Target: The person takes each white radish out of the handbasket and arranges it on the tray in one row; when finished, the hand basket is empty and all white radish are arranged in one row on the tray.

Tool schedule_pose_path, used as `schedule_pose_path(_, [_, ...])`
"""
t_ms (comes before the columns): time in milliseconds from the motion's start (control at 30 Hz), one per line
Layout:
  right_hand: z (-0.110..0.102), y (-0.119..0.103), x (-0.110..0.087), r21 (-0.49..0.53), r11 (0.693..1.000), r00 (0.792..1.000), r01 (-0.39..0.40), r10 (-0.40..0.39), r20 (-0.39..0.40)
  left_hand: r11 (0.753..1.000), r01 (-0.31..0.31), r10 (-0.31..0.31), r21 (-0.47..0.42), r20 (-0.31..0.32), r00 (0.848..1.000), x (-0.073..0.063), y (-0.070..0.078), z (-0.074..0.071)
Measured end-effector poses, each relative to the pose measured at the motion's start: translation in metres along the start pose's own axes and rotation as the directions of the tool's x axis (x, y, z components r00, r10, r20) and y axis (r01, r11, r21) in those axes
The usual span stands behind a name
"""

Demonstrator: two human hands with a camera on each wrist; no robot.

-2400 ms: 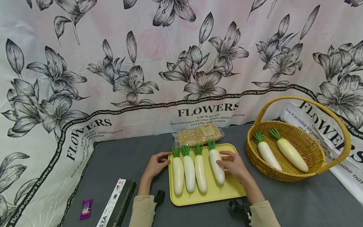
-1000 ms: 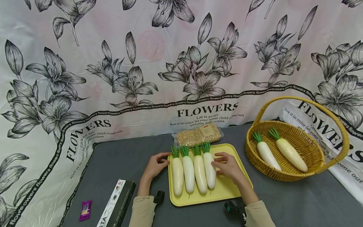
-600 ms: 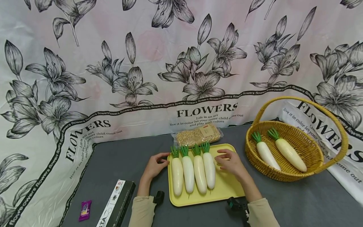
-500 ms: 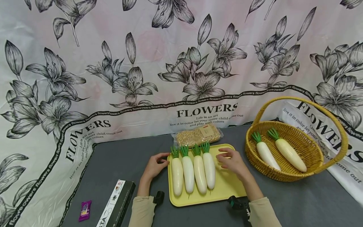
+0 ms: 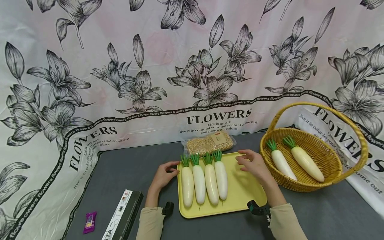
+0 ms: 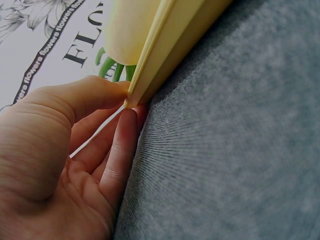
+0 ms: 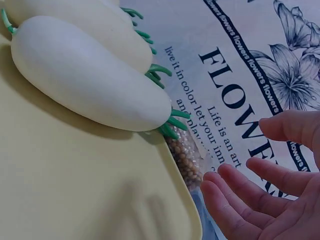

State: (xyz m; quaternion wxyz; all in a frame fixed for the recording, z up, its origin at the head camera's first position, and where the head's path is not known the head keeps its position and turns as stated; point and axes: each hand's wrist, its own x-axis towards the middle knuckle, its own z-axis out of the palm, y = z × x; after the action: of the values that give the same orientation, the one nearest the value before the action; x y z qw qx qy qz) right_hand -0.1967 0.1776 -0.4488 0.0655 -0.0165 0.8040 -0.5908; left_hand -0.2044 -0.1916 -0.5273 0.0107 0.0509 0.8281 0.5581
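Several white radishes (image 5: 211, 183) with green tops lie side by side on the left part of a yellow tray (image 5: 243, 190). My left hand (image 5: 163, 175) pinches the tray's left rim near the far corner. In the left wrist view, the thumb (image 6: 95, 97) presses the rim from one side and the fingertips touch it from the other. My right hand (image 5: 254, 164) hovers over the tray's far right corner, holding nothing. Its fingers (image 7: 250, 192) are loosely bent and apart from the nearest radish (image 7: 90, 75) in the right wrist view. Two more radishes (image 5: 308, 163) lie in a wicker basket (image 5: 327, 148).
Behind the tray lies a clear bag of grains or beans (image 5: 210, 142). A long black-and-white box (image 5: 123, 215) and a purple packet (image 5: 90, 222) lie at the left on the grey tabletop (image 5: 126, 170). A flower-printed cloth (image 5: 168, 83) hangs behind. The basket's tall handle arches at the right.
My right hand slid the rightmost radish left beside the others on the tray, let go, and moved right towards the basket. My left hand has stayed at the rim.
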Motion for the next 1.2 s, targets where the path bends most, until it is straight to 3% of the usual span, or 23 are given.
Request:
schedule_pose_path(433, [-0.025, -0.006, 0.002, -0.011, 0.999, 0.999, 0.037, -0.037, -0.029, 1.000, 0.008, -0.008, -0.003, 0.002, 1.000, 0.000, 0.001, 0.000])
schedule_pose_path(600, [-0.040, -0.011, 0.002, -0.019, 0.999, 0.998, 0.037, -0.038, -0.049, 1.000, -0.014, 0.014, 0.011, 0.013, 1.000, 0.000, 0.000, -0.001])
schedule_pose_path(1200, [-0.106, -0.020, 0.000, -0.003, 0.998, 0.991, 0.066, -0.065, -0.115, 1.000, -0.013, 0.013, 0.027, -0.004, 1.000, -0.001, 0.000, 0.000])
